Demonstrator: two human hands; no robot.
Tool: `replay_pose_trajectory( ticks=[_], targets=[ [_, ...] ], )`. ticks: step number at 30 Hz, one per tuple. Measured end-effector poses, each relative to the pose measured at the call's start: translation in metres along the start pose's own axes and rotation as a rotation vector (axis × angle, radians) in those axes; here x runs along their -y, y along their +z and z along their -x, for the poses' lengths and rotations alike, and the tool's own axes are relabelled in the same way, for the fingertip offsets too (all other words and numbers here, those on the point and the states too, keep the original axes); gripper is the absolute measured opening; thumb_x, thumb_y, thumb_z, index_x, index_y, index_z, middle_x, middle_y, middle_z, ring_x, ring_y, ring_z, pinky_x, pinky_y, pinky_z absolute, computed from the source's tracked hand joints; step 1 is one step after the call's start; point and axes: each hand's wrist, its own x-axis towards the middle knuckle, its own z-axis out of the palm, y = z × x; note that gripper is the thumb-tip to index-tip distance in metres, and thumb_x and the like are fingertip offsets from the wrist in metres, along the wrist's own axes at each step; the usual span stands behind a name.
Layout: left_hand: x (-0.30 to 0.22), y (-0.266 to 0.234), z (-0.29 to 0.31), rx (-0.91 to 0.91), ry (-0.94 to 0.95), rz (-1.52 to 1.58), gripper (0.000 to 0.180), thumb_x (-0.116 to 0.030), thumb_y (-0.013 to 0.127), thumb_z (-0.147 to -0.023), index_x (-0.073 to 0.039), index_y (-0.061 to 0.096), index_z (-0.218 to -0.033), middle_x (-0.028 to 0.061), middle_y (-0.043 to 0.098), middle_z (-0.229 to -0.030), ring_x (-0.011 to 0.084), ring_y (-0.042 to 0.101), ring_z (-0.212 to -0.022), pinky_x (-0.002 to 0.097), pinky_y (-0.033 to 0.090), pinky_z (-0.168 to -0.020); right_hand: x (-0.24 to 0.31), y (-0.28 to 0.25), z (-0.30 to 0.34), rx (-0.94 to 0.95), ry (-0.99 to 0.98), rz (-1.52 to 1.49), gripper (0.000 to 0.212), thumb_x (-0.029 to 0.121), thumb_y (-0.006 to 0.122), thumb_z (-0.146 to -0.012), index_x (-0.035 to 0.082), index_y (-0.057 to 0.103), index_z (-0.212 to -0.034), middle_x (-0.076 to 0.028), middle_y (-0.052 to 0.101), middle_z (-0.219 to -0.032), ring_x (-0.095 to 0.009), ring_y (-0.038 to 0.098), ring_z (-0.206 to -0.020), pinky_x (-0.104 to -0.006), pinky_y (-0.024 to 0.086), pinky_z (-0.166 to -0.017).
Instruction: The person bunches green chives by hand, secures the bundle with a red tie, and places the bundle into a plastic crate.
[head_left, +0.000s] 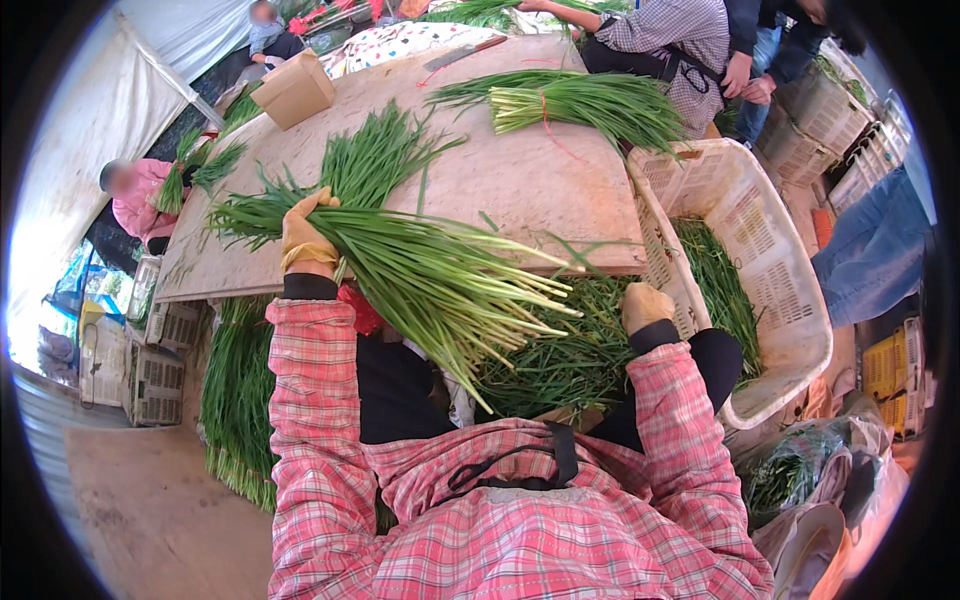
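Observation:
My left hand (308,238), in a yellowish glove, is closed round a loose bunch of garlic chives (440,265). The bunch is held slantwise over the table's near edge, leaf tips to the left and pale stem ends fanned out to the right. My gloved right hand (648,306) is curled like a fist beside the white crate's near wall, above a heap of loose green leaves (560,350). Its fingertips are turned away, so whatever they may hold is hidden. Behind my left hand, more garlic chives (375,155) lie on the wooden table (520,190).
A tied bundle of chives (590,105) and a knife (465,54) lie toward the table's far side, near a cardboard box (293,90). The white plastic crate (775,240) at right holds greens. Stacked chives (238,390) stand at left. Other people sit or stand around the table.

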Motion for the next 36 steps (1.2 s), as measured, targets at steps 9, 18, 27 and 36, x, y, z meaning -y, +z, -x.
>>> replay_pose_trajectory(
  ticks=[9,18,27,36],
  targets=[
    [-0.004,0.03,0.001,0.048,0.018,0.023,0.016,-0.009,0.054,-0.083,0.003,0.064,-0.088,0.0106,0.063,-0.077,0.0224,0.059,-0.066,0.0328,0.051,-0.064,0.103,-0.021,0.006,-0.032,-0.55,-0.601,0.039,0.036,0.054,-0.091,0.003,0.056,-0.114,-0.023,0.063,-0.095,-0.04,0.061,-0.087,-0.0458,0.049,-0.074],
    [-0.041,0.01,-0.035,-0.037,0.106,-0.061,0.022,-0.011,0.046,-0.087,0.004,0.062,-0.088,0.0141,0.063,-0.08,0.0281,0.061,-0.07,0.0399,0.054,-0.069,0.062,-0.008,0.025,-0.03,-0.432,-1.094,0.061,0.025,0.075,-0.078,0.0,0.051,-0.128,-0.017,0.058,-0.123,-0.026,0.051,-0.119,-0.0347,0.039,-0.101],
    [-0.035,0.075,0.011,0.294,-0.055,-0.242,0.024,-0.006,0.045,-0.087,0.005,0.066,-0.09,0.0123,0.066,-0.081,0.022,0.063,-0.071,0.0312,0.052,-0.069,0.097,-0.026,-0.004,-0.293,-0.828,-1.195,0.021,0.011,0.056,-0.093,-0.003,0.061,-0.109,-0.005,0.063,-0.082,-0.01,0.055,-0.071,-0.0244,0.046,-0.06],
    [-0.004,0.099,0.007,0.485,0.088,-0.78,0.025,-0.016,0.048,-0.087,0.002,0.066,-0.09,0.0102,0.067,-0.082,0.0206,0.064,-0.068,0.0315,0.053,-0.064,0.021,-0.011,0.006,0.025,-0.328,-1.316,0.023,0.011,0.051,-0.096,-0.008,0.058,-0.106,0.001,0.056,-0.079,-0.006,0.042,-0.06,-0.0217,0.038,-0.054]
  ],
)
